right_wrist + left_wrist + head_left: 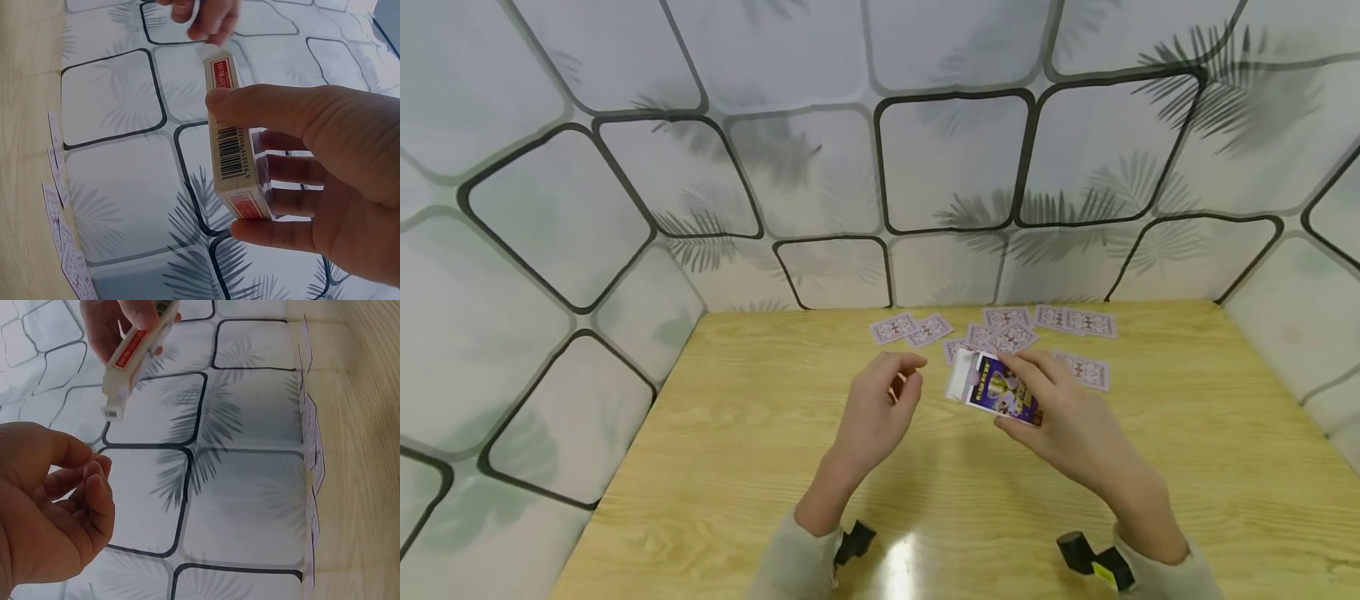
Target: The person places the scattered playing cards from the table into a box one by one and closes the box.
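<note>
Backdrop cloth: pale, patterned with rounded dark-outlined cells and grey palm fronds; it falls in soft folds behind and to the sides.
Tabletop: yellow wood grain, flat and smooth, with a glossy patch of light near the front edge.
Sleeves: pale, long, one on each forearm, with black wrist mounts beside the cuffs.
Right hand: grip clamped on the card box, thumb on one narrow side, fingers about the far side.
Left hand: grip loosely curled, thumb near the fingertips (nothing seen between them), just beside the box's flap end.
Card box: held above the tabletop, near the scattered cards; slim oblong, purple face with a gold trophy, white narrow sides with red panels and a barcode. Probably light thin card: stiff along its edges, easily dented across the face, slightly slippery if coated. Best held by the two long narrow sides, with little squeeze.
Playing cards: pink-purple patterned backs, along the far part of the tabletop, some overlapping; likely thin, springy and slick, best lifted by an edge.
End flap: whitish, projecting from the box (paper or film, cannot tell); likely the weakest part.
</note>
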The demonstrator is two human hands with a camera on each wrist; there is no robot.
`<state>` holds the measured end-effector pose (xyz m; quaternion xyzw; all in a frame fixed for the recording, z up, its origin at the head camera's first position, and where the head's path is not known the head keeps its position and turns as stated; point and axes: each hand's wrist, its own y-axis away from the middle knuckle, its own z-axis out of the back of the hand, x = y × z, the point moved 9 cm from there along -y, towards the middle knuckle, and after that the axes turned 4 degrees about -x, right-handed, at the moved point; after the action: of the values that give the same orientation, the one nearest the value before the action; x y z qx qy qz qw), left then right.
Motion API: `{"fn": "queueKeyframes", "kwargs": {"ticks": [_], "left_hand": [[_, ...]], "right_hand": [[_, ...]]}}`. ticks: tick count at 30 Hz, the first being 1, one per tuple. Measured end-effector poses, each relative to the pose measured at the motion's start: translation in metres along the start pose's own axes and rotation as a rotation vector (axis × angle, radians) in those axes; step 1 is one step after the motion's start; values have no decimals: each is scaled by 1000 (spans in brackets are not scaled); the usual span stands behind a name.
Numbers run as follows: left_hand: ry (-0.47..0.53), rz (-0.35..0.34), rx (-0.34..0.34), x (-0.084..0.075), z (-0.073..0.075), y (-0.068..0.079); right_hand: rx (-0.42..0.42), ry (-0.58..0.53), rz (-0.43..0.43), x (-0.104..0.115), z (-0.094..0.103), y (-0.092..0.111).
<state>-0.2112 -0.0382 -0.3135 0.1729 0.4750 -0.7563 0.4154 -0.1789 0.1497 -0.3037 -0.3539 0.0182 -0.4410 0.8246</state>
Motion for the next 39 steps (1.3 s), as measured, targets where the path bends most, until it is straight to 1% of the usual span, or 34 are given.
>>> {"fn": "queueKeyframes", "kwargs": {"ticks": [3,5,9,12,14,17,19,21,24,26,28,30,32,35,39], "left_hand": [[-17,38,1,17,1,-7],[-48,85,-4,33,4,-12],[-147,219,-14,76,14,-26],[-218,311,15,109,16,-36],[-260,358,53,129,11,-40],[-323,420,123,157,-2,-41],[-360,468,178,173,-13,-39],[-407,494,240,185,-26,-36],[-498,494,352,194,-44,-33],[-571,468,426,196,-54,-31],[-629,449,490,196,-62,-29],[-676,435,537,195,-67,-27],[-703,429,561,193,-69,-25],[-731,431,579,189,-69,-24],[-734,472,581,185,-66,-21]], "right_hand": [[-4,7,-12,-4,6,1],[-3,8,-26,-7,8,2],[9,1,-59,-12,10,4],[10,-3,-84,-16,11,5],[9,-1,-100,-19,12,6],[15,13,-109,-22,12,6],[23,19,-110,-22,11,6],[25,20,-107,-22,10,6],[20,19,-107,-22,11,5],[15,20,-109,-22,11,6],[12,23,-110,-22,11,7],[7,27,-111,-23,12,8],[-2,30,-110,-23,13,9],[-14,31,-106,-24,15,9],[-12,33,-99,-24,17,9]]}}
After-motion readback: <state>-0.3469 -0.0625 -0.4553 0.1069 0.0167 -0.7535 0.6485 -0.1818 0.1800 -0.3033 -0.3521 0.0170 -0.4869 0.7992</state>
